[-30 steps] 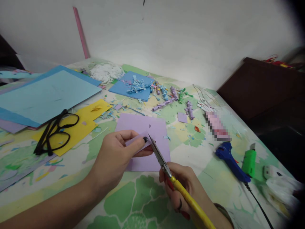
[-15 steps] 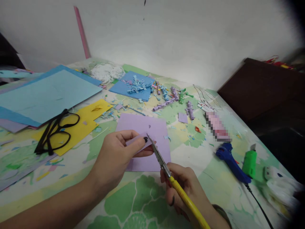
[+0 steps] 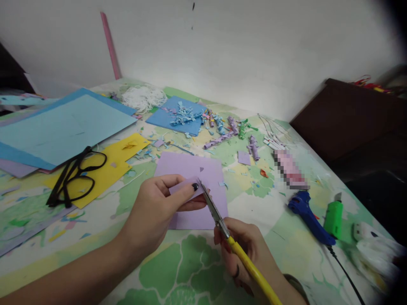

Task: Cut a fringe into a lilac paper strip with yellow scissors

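Between the thumb and fingers of my left hand [image 3: 162, 201] is a small piece of purple paper [image 3: 181, 186]. My right hand [image 3: 246, 250] is wrapped round yellow-handled scissors [image 3: 219, 222], whose blades point up and to the left. The blade tips meet the right edge of the small piece, beside my left thumb. Beneath both lies a larger purple sheet [image 3: 190, 161] flat on the table, with a tiny purple scrap [image 3: 201, 169] on it. My left fingertips are partly hidden behind the paper and blades.
Black-framed glasses [image 3: 76, 180] rest on yellow paper [image 3: 111, 156] at left, near blue sheets [image 3: 79, 127]. Rolled paper pieces [image 3: 233, 125] and white string [image 3: 144, 98] lie at the back. At right are a blue glue gun [image 3: 310, 218] and a green cutter [image 3: 333, 218].
The scissors and my right hand have shifted very slightly, with the blades closer together at the paper's edge. My left hand keeps nearly the same place.
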Motion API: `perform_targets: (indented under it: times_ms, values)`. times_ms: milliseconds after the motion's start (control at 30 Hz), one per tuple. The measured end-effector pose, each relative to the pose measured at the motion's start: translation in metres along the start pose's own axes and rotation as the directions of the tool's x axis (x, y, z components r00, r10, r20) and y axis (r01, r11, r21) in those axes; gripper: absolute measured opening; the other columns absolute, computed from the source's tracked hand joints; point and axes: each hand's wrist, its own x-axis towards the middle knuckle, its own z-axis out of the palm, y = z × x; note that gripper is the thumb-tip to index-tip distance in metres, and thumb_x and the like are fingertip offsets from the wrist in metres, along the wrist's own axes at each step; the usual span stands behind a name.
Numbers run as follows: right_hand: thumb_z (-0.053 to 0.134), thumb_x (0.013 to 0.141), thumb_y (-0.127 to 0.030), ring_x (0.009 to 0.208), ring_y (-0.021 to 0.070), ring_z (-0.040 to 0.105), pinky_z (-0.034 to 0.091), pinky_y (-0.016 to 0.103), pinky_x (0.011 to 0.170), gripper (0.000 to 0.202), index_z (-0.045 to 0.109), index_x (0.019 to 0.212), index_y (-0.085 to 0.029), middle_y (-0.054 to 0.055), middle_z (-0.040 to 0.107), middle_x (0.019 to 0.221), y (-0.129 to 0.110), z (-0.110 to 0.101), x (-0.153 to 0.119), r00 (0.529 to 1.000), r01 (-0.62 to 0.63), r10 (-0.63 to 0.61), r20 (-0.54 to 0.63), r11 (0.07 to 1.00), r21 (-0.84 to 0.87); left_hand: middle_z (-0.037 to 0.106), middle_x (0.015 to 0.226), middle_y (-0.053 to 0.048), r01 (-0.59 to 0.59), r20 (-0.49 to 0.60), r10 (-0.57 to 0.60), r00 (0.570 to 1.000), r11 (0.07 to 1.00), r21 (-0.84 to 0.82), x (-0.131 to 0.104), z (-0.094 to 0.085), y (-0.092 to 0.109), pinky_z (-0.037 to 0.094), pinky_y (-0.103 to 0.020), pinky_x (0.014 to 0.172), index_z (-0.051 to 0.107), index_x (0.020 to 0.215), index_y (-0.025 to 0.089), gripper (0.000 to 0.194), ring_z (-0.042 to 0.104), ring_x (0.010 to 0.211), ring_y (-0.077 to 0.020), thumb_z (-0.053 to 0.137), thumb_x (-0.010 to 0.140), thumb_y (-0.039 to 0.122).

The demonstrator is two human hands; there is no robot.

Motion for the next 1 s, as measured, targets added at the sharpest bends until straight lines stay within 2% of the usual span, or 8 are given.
perform_targets:
  times_ms: [167,300,467,700,867,1000]
  values:
    - [0.063,0.061,-0.081,0.043,0.0062,0.025,0.017,0.021,0.038,0.067,0.053,0.077,-0.017,-0.009,0.033,0.05,-0.0022,-0.0043,-0.0005,0.999,-0.006,0.007,0.05,1.0,-0.026,0.078,0.078,-0.008,0.014,-0.015,-0.014,1.0,1.0,0.024,0.0002,-0.0001,-0.001,0.06,-0.026,0.072,0.072,0.067,0.013,0.013,0.074,0.076,-0.0209,0.073,0.075,0.024]
    - [0.06,0.064,-0.082,0.041,0.0063,0.027,0.018,0.021,0.039,0.068,0.053,0.08,-0.016,-0.009,0.037,0.049,-0.003,-0.0066,-0.0007,0.997,0.009,-0.007,0.077,0.999,-0.034,0.078,0.078,-0.008,0.017,-0.02,-0.016,1.0,0.999,0.031,0.0001,0.0004,-0.0019,0.061,-0.026,0.07,0.072,0.067,0.013,0.013,0.074,0.074,-0.0204,0.073,0.075,0.024]
    - [0.061,0.066,-0.079,0.045,0.0079,0.026,0.019,0.022,0.04,0.065,0.054,0.082,-0.016,-0.009,0.033,0.052,-0.0028,-0.0058,-0.0022,0.998,0.021,-0.018,0.055,0.998,-0.053,0.078,0.076,-0.006,0.013,-0.028,-0.012,1.0,0.999,0.036,-0.0005,0.0005,-0.0016,0.061,-0.024,0.068,0.073,0.066,0.014,0.013,0.074,0.071,-0.0186,0.073,0.076,0.022]
    - [0.069,0.062,-0.075,0.042,0.0063,0.026,0.019,0.019,0.035,0.061,0.05,0.077,-0.019,-0.009,0.035,0.051,-0.0066,-0.0019,-0.0015,0.997,-0.042,0.04,0.063,0.999,0.027,0.079,0.077,-0.007,0.002,-0.037,0.001,0.999,0.998,0.07,-0.0005,0.0001,-0.0026,0.061,-0.026,0.07,0.072,0.067,0.014,0.014,0.075,0.073,-0.0211,0.073,0.075,0.026]
    - [0.071,0.066,-0.07,0.043,0.0066,0.025,0.023,0.018,0.035,0.055,0.047,0.071,-0.02,-0.009,0.029,0.053,-0.0036,0.0006,-0.0004,1.0,-0.018,0.018,0.008,1.0,0.003,0.078,0.076,-0.006,-0.014,-0.036,0.016,0.999,0.998,0.056,-0.0011,-0.0002,-0.0027,0.061,-0.026,0.07,0.072,0.067,0.014,0.013,0.075,0.072,-0.0206,0.072,0.076,0.023]
    - [0.074,0.067,-0.064,0.044,0.0071,0.026,0.022,0.018,0.036,0.052,0.046,0.069,-0.02,-0.009,0.031,0.051,-0.0016,0.0012,0.0004,1.0,-0.011,0.01,-0.021,0.999,-0.032,0.078,0.074,-0.005,-0.008,-0.032,0.009,0.999,0.999,0.039,-0.0016,0.0,-0.0017,0.061,-0.024,0.069,0.072,0.065,0.014,0.013,0.075,0.071,-0.0194,0.072,0.076,0.022]
